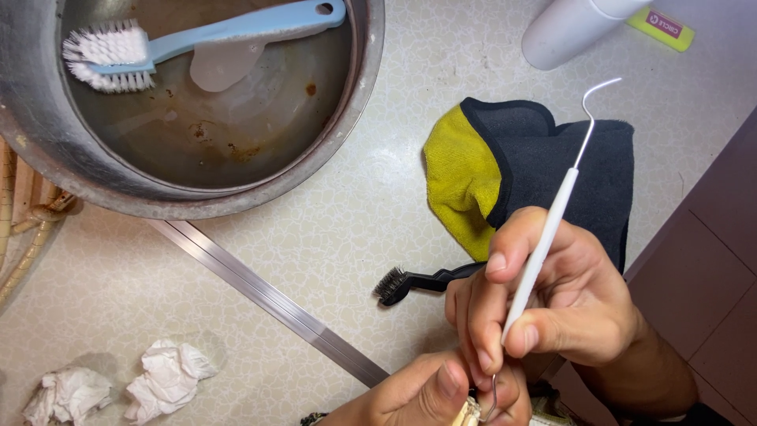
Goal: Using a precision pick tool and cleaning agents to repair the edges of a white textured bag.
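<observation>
My right hand (552,300) grips a thin white pick tool (552,221) with hooked metal wire at both ends; its upper hook reaches over a cloth. The lower hook points down at a small pale object (471,412) pinched by my left hand (430,394) at the bottom edge. That object is mostly hidden by my fingers. A small black brush (410,282) lies on the floor just left of my right hand.
A large metal basin (205,102) with murky water and a pale blue scrub brush (197,39) sits upper left. A yellow and black cloth (520,173), a white bottle (568,28), crumpled tissues (118,386) and a metal floor strip (268,300) lie around.
</observation>
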